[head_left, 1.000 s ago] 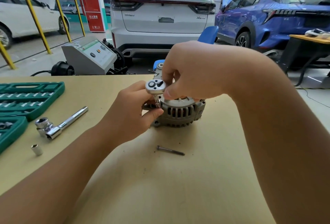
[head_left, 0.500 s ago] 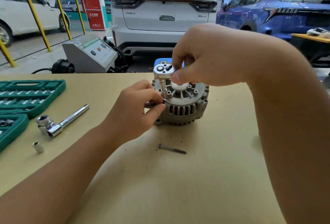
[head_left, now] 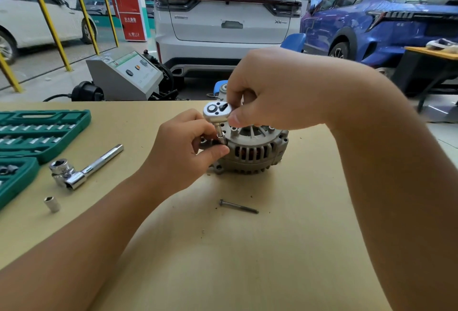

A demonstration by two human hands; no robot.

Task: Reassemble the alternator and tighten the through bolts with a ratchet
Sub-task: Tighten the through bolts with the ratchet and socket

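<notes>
On the tan table (head_left: 247,248), the alternator (head_left: 250,149) is sitting housing-up as the landmark for everything else, its two halves looking already joined. Directly above its left rim, the right hand (head_left: 277,87) is curling around the ratchet (head_left: 217,112), thumb and fingers pinching just behind the head, while the socket and extension are dropping onto what I judge to be a through bolt at that rim. Against the alternator's left side, the left hand (head_left: 183,147) is pinching the extension shaft and steadying it, thumb pressing near the housing vents. In front of the alternator, well apart from it, one loose bolt (head_left: 238,206) is lying on the table (so at least one through bolt is probably waiting to go in). By my reading the reassembly is mostly done and the tightening is partway along; how many bolts are already snug cannot be told. To the alternator's left, a second wrench (head_left: 84,169) and a loose socket (head_left: 52,203) are lying near the green socket case (head_left: 44,122). Behind the alternator, a white car (head_left: 225,18) is showing a badge reading roughly "X6", and a red sign (head_left: 127,3) is carrying Chinese characters too small to read surely.
</notes>
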